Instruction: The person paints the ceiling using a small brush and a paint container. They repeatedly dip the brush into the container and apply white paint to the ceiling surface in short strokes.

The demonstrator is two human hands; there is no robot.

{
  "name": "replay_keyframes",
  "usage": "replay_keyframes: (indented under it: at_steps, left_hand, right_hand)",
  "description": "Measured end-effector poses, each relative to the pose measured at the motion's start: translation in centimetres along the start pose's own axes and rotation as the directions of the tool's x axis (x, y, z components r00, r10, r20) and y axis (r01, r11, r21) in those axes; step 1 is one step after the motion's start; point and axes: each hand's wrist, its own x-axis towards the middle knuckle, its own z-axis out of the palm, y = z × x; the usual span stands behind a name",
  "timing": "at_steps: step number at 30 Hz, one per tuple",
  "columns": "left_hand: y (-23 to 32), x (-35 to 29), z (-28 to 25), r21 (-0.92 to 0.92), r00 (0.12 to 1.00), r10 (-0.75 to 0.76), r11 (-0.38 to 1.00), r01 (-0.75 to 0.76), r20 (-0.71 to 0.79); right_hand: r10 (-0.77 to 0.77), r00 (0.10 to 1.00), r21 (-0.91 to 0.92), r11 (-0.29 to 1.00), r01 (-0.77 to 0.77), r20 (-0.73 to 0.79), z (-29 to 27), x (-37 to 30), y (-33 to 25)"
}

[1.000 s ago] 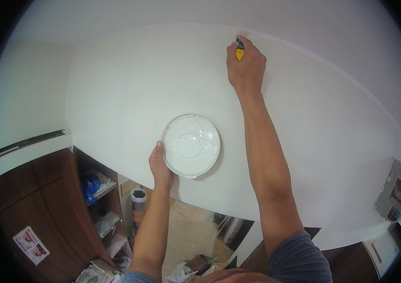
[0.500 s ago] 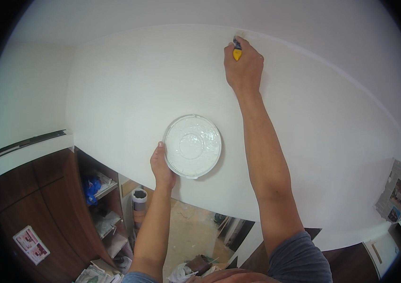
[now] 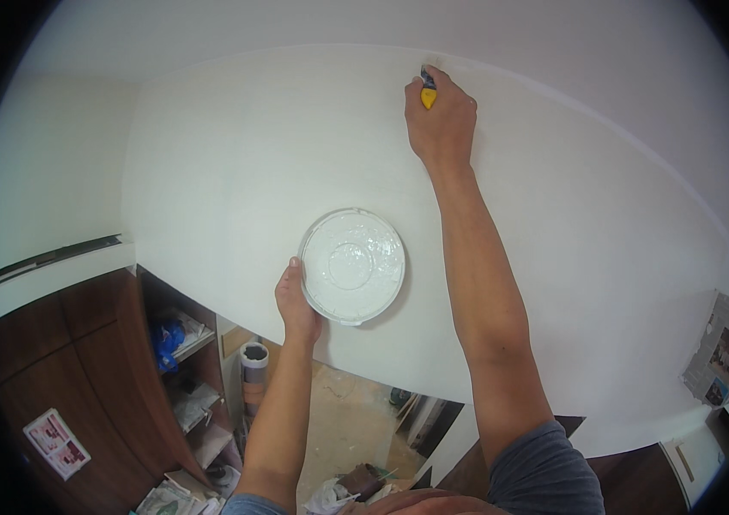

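Observation:
My left hand [image 3: 298,305] grips the left edge of a round white lid [image 3: 351,268], its thumb on the rim. Wet white paint coats the lid's inner face, which is turned toward me in front of the white wall [image 3: 218,172]. Higher up, my right arm is stretched out, and my right hand [image 3: 443,120] is closed around a paintbrush [image 3: 429,97] with a yellow and dark handle. The brush end is mostly hidden behind my fingers, close to the line where wall and ceiling [image 3: 364,21] meet.
A dark brown wardrobe [image 3: 55,369] stands at the lower left, beside open shelves with a blue plastic bag [image 3: 169,339]. Below is the floor [image 3: 343,421] with a grey roll [image 3: 254,365] and clutter. Newspaper [image 3: 720,348] covers something on the right wall.
My right hand with the paintbrush has shifted very slightly left along the wall's top edge. The lid and my left hand have drifted a touch to the right.

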Motion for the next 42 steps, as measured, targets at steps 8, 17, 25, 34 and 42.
replay_keyframes:
  at_steps: [8,17,25,34,42]
  left_hand:
    - [-0.2,0.1,-0.2,0.001,1.0,0.001,1.0,-0.001,0.01]
    - [0.1,-0.2,0.1,0.018,1.0,0.004,1.0,-0.004,0.007]
    - [-0.1,0.2,-0.8,0.056,0.999,0.015,0.998,-0.017,0.043]
    - [-0.4,0.2,-0.5,0.026,0.999,0.025,0.999,-0.025,0.026]
    - [0.1,-0.2,-0.2,0.014,1.0,0.013,1.0,-0.013,0.008]
  right_hand:
    - [0.008,1.0,0.006,1.0,-0.008,0.021,0.2,0.0,-0.4]
    - [-0.114,0.993,-0.06,0.992,0.115,0.022,0.7,-1.0,1.0]
    - [-0.034,0.998,-0.038,0.999,0.031,-0.058,-1.7,-1.6,2.0]
    - [-0.061,0.985,-0.033,0.998,0.057,-0.16,-2.4,-2.1,2.7]
    - [-0.097,0.995,-0.046,0.994,0.096,-0.022,0.5,-1.8,1.4]
